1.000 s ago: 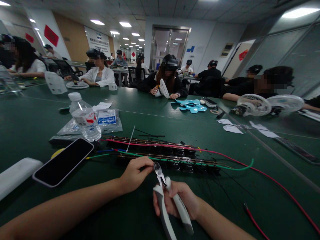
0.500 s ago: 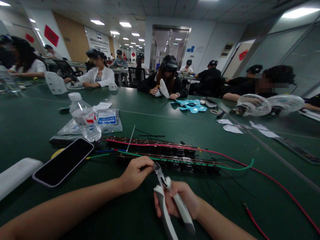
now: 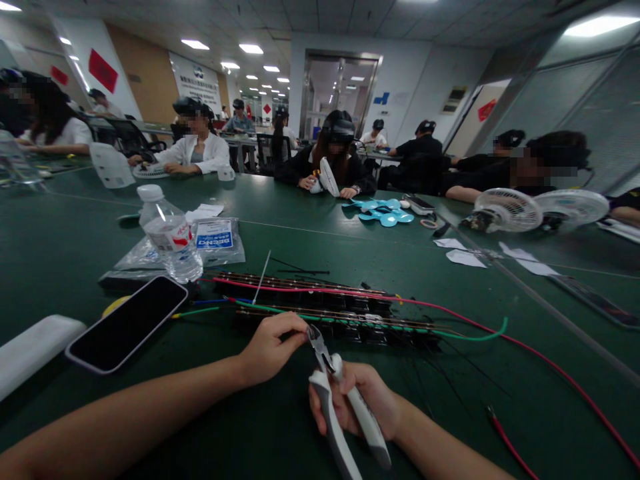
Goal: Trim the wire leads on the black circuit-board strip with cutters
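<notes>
My right hand (image 3: 357,400) grips a pair of diagonal cutters (image 3: 369,427) with white and grey handles, which stand spread apart. Their metal jaws point up and to the left, at the fingertips of my left hand (image 3: 273,347). The left thumb and forefinger are pinched together, and whatever lies between them is too small to name. Just beyond both hands lie two long black strips (image 3: 365,333) with copper-coloured lines. A green wire (image 3: 475,337) and a red wire (image 3: 450,308) run along them. A pale cable tie (image 3: 262,277) sticks up from the strips.
Left of my hands are a phone (image 3: 127,323), a water bottle (image 3: 170,233), a plastic bag (image 3: 230,243) and a white case (image 3: 35,350). A short red wire (image 3: 510,443) lies at right. Across the table, blue fan blades (image 3: 385,213) and fan cages (image 3: 510,208) lie near other people.
Almost nothing differs. The cutters' handles have shifted very slightly in my right hand, while my left hand keeps its place.
</notes>
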`<state>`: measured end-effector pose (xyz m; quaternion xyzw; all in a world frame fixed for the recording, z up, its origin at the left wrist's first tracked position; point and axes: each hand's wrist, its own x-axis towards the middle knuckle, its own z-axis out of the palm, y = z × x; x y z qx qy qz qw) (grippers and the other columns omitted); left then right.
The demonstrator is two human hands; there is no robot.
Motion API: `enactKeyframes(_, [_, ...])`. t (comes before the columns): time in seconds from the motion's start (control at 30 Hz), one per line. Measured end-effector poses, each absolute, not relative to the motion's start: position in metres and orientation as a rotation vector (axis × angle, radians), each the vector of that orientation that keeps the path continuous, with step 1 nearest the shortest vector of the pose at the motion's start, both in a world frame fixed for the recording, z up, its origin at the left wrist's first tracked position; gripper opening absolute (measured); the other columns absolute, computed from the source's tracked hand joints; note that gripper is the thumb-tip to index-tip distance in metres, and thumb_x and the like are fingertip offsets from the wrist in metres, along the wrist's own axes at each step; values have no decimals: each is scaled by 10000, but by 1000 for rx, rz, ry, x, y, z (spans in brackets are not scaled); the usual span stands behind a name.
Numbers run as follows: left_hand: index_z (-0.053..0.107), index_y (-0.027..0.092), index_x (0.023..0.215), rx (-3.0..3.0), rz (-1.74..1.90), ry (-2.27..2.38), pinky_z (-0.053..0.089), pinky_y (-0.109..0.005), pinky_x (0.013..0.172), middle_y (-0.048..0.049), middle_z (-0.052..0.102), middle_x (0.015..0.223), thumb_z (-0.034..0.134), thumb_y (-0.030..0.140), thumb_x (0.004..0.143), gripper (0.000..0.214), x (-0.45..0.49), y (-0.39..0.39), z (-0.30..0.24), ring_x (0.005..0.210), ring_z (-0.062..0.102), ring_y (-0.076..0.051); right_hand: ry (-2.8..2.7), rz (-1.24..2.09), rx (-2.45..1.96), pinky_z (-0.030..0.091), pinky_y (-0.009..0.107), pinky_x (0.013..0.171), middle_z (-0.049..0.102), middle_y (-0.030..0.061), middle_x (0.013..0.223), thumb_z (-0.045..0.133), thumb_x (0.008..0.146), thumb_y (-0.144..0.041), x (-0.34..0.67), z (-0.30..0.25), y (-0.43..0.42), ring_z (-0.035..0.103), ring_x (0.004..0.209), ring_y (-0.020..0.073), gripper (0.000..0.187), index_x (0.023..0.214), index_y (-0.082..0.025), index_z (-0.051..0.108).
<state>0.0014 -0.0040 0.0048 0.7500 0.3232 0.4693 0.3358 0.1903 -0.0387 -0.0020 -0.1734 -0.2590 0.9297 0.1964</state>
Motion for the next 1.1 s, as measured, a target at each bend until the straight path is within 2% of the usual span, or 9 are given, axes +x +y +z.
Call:
enactKeyframes(0.17, [645,136,790,1956,1218,856,463,-265,678,-40,643,749,544,119,816,105,2,-4,5,708,589,-139,-772,2606,-538,318,191,469,617,125,650,409,573,-255,190,0,-39,576,568,146,335,731,-30,599])
enactKeyframes(0.37, [645,133,795,1956,1220,850,466,-263,664,-43,640,749,547,137,819,102,2,-4,4,703,589,-139,-762,2570,-553,335,219,499,597,105,632,413,571,-249,189,-2,-41,570,573,158,297,709,-51,585])
enactKeyframes(0.6, [643,135,793,1963,1237,853,475,-270,665,-50,649,753,555,142,812,90,2,-4,4,701,594,-145,-786,2562,-555,330,228,501,588,106,623,415,577,-263,189,-2,-41,502,507,126,252,651,-72,561])
enactKeyframes(0.83, [641,136,798,1970,1259,852,476,-262,660,-44,643,743,551,126,807,91,2,-4,3,694,593,-139,-772,2559,-493,332,227,502,533,59,574,425,577,-251,188,-1,-41,550,537,150,188,611,-100,530])
enactKeyframes(0.93, [640,136,803,1974,1256,860,477,-261,657,-44,645,749,553,123,804,88,2,-4,2,696,595,-139,-752,2549,-483,344,225,501,549,64,593,429,573,-238,188,0,-41,569,561,158,198,645,-91,541])
enactKeyframes(1.1, [635,134,794,1983,1254,872,478,-268,665,-44,645,747,551,123,805,86,1,-5,3,700,595,-140,-725,2601,-465,352,225,495,610,122,694,432,574,-253,188,1,-39,583,601,172,310,763,-50,569])
